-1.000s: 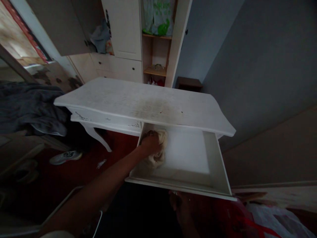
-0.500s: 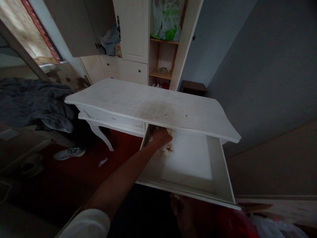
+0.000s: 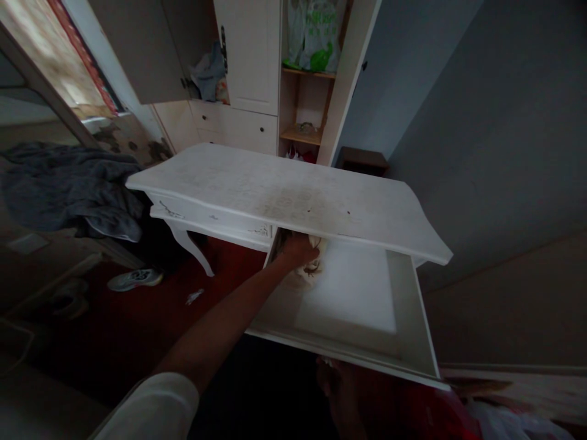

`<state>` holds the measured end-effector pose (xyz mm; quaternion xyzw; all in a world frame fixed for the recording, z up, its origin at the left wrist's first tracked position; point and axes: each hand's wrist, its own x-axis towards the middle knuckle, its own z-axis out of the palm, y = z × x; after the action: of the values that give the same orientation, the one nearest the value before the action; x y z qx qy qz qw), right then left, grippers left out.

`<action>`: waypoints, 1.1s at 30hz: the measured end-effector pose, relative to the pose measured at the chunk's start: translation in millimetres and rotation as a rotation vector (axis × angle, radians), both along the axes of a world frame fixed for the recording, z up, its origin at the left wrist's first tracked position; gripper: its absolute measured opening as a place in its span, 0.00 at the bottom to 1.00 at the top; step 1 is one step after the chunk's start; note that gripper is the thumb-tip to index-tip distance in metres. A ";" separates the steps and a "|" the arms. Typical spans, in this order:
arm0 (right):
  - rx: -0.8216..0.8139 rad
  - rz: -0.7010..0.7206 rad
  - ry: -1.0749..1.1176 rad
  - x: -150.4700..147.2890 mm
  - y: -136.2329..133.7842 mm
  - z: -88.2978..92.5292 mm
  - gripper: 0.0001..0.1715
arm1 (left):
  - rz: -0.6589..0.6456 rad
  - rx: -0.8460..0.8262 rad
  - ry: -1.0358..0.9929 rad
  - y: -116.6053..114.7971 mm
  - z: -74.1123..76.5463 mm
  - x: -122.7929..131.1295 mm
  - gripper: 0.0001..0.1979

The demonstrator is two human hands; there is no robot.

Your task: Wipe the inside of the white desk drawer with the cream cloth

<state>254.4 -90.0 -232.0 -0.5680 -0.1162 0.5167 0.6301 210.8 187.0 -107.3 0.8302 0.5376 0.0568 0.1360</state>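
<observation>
My left hand (image 3: 298, 249) reaches into the back left of the pulled-out white drawer (image 3: 406, 305). Its fingers are closed on a crumpled, cream wiping cloth (image 3: 313, 269) with brown stains, pressed against the drawer's inside. Part of the cloth and the fingertips are hidden behind the hand and under the tabletop edge. Below the drawer's front board, in deep shadow, is my right hand (image 3: 338, 386) with its fingers curled. A small pale bit shows at its fingertips, too dark to name. The drawer belongs to a white desk (image 3: 215, 174) with a greyish smudge on its top.
Behind the desk stands a white wardrobe (image 3: 254, 67) with open doors and plastic bags (image 3: 318, 36) on a shelf. Dark grey clothing (image 3: 73, 189) hangs at the left. A shoe (image 3: 135, 279) and a white scrap (image 3: 195, 297) lie on the red floor. Red and clear bags (image 3: 440, 412) are at lower right.
My left hand and the cloth have shifted slightly within the drawer's left side, and more of the cloth's stained part shows. The view has moved a little; the right hand stays below the drawer.
</observation>
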 end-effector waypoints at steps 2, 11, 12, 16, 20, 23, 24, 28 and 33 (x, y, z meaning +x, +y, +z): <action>-0.004 -0.013 0.017 -0.1 0.4 0.4 0.27 | -0.026 0.023 0.020 -2.1 -0.6 0.5 0.28; 0.019 0.035 -0.021 -1.0 -0.4 -1.5 0.30 | -0.329 0.130 0.030 -26.7 1.3 42.0 0.32; 0.013 0.043 -0.024 -1.5 -0.2 0.1 0.31 | -0.372 0.123 0.029 -29.4 1.2 51.2 0.32; 0.011 0.010 -0.041 -3.8 1.6 8.3 0.30 | -0.412 0.100 0.022 -40.6 -0.4 87.3 0.29; 0.051 0.001 -0.047 -4.1 3.0 8.5 0.27 | -0.334 0.107 -0.010 -52.8 -1.8 111.0 0.31; 0.038 -0.004 -0.043 -3.0 2.9 2.7 0.25 | -0.335 0.134 -0.017 -57.9 -3.6 122.3 0.31; 0.035 -0.004 -0.043 -2.8 2.6 0.8 0.24 | -0.364 0.147 -0.016 -58.4 -4.4 126.2 0.30; 0.040 -0.008 -0.047 -2.5 1.8 -2.4 0.23 | -0.573 0.164 -0.024 -57.0 -6.8 144.9 0.30; 0.045 -0.022 -0.047 -4.1 1.6 -1.1 0.24 | -0.651 0.132 -0.005 -57.2 -5.9 163.3 0.29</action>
<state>250.3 -88.4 -233.2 -0.5668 -0.1365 0.4936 0.6454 374.0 129.8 -113.3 0.9653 0.2391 0.0471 0.0941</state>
